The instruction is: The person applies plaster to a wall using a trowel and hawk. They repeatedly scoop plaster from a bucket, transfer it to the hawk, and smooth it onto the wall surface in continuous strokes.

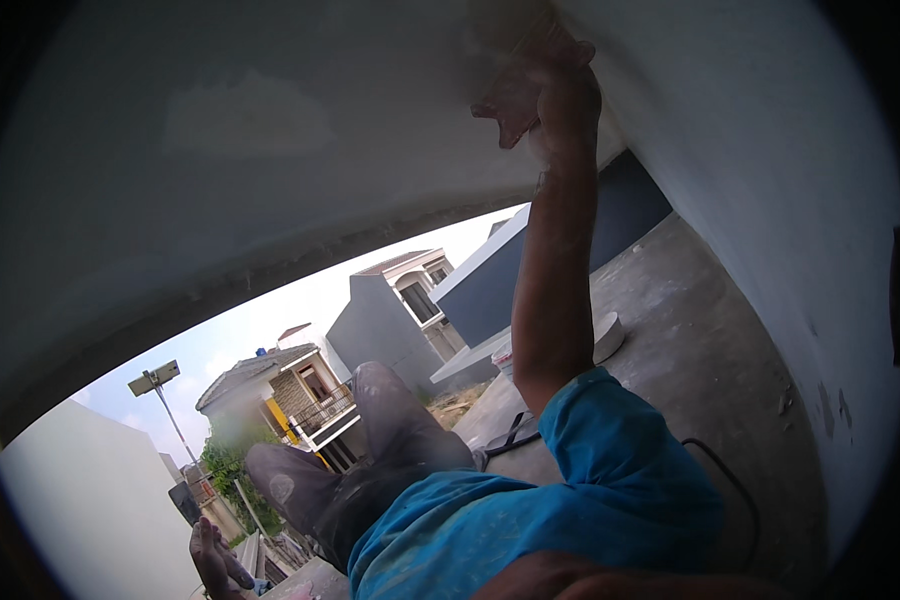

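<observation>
My right hand (567,95) is raised overhead on a stretched arm, close under the pale grey ceiling (150,190). Its fingers look closed around a reddish-brown, pronged object (513,108). Blur and shade keep me from telling what kind it is, or whether it touches the surface. A lighter, whitish patch (250,115) marks the ceiling to the left of that hand. Low at the left edge of the view, my left hand (210,556) shows only in part, fingers pointing up and apart. I see nothing held in it.
A whitish wall (790,190) rises on the right above a dusty concrete floor (690,330). A round white object (608,338) and a dark cable (735,480) lie on that floor. Beyond the ceiling's edge are houses (280,390) and a lamp post (175,420).
</observation>
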The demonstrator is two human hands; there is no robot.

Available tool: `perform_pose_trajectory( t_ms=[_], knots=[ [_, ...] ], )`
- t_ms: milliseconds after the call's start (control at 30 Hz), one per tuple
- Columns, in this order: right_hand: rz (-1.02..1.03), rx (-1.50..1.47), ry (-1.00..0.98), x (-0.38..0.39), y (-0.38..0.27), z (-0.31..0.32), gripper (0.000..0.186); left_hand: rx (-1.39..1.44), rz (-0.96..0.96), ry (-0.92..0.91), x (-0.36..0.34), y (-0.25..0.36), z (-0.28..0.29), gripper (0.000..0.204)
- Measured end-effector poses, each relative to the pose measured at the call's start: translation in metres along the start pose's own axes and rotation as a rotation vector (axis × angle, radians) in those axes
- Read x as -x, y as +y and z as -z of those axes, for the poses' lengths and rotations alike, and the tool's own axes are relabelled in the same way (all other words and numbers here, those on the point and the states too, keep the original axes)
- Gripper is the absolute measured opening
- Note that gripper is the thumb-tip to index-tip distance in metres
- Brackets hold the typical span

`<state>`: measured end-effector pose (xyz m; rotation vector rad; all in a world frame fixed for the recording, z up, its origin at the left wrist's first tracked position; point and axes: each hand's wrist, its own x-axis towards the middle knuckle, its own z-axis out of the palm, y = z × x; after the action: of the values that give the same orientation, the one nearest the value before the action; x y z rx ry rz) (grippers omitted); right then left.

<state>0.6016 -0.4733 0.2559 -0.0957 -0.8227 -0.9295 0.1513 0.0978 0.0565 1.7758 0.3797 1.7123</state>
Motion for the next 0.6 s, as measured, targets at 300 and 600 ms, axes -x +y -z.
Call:
perform_pose_trajectory(
  t_ms=[300,600],
  knots=[
    [-0.02,-0.088,-0.088,0.047,-0.081,-0.052,0.056,0.007,0.009,-0.009,0.008,0.008,-0.007,0.033],
    [0.098,-0.115,-0.221,0.086,-0.133,-0.09,0.068,-0.003,0.006,0.004,0.022,0.037,-0.03,0.035]
  ],
)
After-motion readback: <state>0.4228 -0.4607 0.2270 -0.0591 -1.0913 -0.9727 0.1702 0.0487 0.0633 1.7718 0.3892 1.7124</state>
